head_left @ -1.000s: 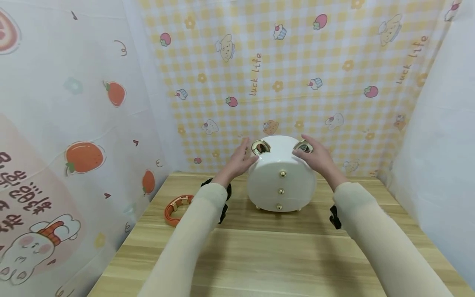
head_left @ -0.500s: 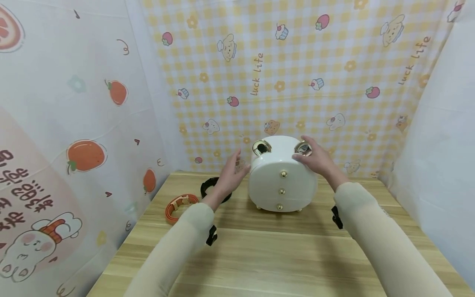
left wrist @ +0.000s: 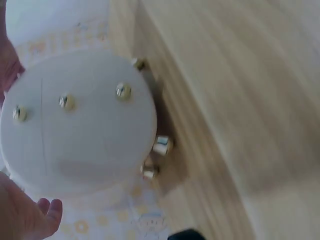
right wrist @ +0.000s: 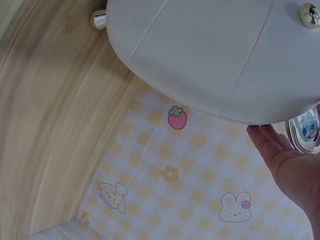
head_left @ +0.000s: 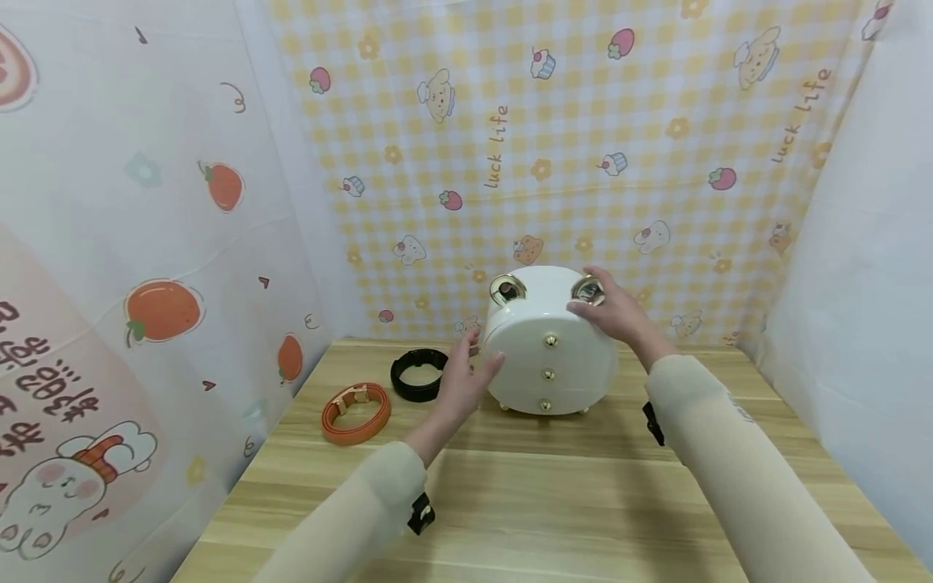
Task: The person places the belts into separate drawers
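Observation:
A white rounded mini drawer cabinet point(head_left: 550, 356) stands on small gold feet at the table's back, three gold knobs down its front. A gold ring point(head_left: 508, 289) sits at each upper corner. My right hand point(head_left: 615, 312) holds the upper right corner, thumb in front and fingers round the ring; its fingers point(right wrist: 272, 142) meet the cabinet's edge in the right wrist view. My left hand point(head_left: 462, 380) is beside the cabinet's left side, fingers spread and holding nothing. In the left wrist view, its fingertips point(left wrist: 52, 212) lie near the cabinet's edge, contact unclear.
A rolled orange belt point(head_left: 357, 435) with gold fittings lies on the wooden table point(head_left: 510, 502), left of the cabinet. Behind it lies a rolled black belt point(head_left: 419, 392). A yellow checked cloth point(head_left: 547, 202) hangs right behind, with pale cloths at both sides.
My left hand has come off the cabinet's upper left corner and moved down along its left side, uncovering the black belt. My right hand stays at the upper right corner.

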`<state>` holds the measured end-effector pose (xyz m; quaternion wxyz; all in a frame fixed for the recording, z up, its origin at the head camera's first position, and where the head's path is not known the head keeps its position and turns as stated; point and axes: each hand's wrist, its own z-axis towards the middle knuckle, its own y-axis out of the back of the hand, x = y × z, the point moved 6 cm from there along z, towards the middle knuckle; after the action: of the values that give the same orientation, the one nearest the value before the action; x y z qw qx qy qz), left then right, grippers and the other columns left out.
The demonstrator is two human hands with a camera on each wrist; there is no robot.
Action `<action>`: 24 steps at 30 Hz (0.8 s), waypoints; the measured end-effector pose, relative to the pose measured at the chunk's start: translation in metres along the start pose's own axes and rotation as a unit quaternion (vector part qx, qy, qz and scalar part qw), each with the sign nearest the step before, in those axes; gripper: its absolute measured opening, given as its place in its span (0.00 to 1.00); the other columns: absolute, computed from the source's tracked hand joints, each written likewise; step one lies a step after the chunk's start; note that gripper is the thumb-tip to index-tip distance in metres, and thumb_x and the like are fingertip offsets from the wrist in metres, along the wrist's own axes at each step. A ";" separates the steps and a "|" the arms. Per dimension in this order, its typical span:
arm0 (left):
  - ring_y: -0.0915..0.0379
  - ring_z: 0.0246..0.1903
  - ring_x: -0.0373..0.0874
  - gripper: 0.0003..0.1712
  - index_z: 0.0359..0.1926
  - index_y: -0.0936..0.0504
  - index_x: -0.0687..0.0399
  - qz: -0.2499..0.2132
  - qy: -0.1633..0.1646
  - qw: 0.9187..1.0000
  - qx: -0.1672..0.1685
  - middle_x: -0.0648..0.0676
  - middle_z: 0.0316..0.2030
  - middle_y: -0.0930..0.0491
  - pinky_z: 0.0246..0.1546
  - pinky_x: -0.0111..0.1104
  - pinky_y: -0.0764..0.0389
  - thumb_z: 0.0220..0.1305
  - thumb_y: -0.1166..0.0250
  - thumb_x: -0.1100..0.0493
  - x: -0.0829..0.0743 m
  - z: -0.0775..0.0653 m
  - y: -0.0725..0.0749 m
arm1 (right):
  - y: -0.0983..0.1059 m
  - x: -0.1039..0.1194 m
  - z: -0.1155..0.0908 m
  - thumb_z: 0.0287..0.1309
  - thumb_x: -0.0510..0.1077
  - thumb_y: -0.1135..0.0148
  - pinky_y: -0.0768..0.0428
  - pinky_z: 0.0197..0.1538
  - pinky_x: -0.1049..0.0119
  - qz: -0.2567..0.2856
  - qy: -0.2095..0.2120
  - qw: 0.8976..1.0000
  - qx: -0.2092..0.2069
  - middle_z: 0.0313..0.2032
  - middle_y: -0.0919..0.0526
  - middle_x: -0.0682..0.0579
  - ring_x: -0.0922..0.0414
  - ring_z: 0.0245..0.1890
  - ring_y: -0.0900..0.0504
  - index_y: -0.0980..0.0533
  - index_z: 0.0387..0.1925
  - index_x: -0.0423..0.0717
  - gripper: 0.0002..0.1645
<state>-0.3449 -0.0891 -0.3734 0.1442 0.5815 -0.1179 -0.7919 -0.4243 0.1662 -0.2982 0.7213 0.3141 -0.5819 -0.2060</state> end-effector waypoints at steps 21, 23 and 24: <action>0.31 0.54 0.55 0.30 0.61 0.28 0.63 -0.071 0.020 0.994 -0.078 0.60 0.53 0.26 0.56 0.50 0.27 0.64 0.33 0.52 0.013 -0.028 -0.084 | -0.001 -0.003 0.002 0.66 0.56 0.38 0.39 0.65 0.34 0.009 -0.002 1.000 -0.009 0.68 0.39 0.29 0.29 0.67 0.39 0.53 0.78 0.54 0.49; 0.30 0.52 0.54 0.28 0.60 0.27 0.62 -0.071 0.027 0.992 -0.096 0.58 0.51 0.26 0.55 0.48 0.26 0.64 0.32 0.53 0.014 -0.028 -0.089 | 0.000 -0.003 0.002 0.66 0.56 0.38 0.39 0.65 0.34 0.009 -0.004 1.000 -0.009 0.68 0.39 0.29 0.29 0.67 0.40 0.54 0.78 0.54 0.49; 0.29 0.52 0.53 0.28 0.59 0.26 0.61 -0.070 0.032 0.992 -0.105 0.57 0.51 0.25 0.55 0.47 0.26 0.63 0.31 0.54 0.015 -0.028 -0.091 | 0.000 -0.002 0.002 0.66 0.56 0.38 0.39 0.65 0.34 0.010 -0.005 1.000 -0.009 0.68 0.39 0.29 0.29 0.67 0.40 0.54 0.78 0.54 0.49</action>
<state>-0.3312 -0.0103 -0.4271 0.1521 0.5951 0.0115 -0.7890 -0.4268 0.1672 -0.2999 0.7230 0.3008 -0.5870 -0.2054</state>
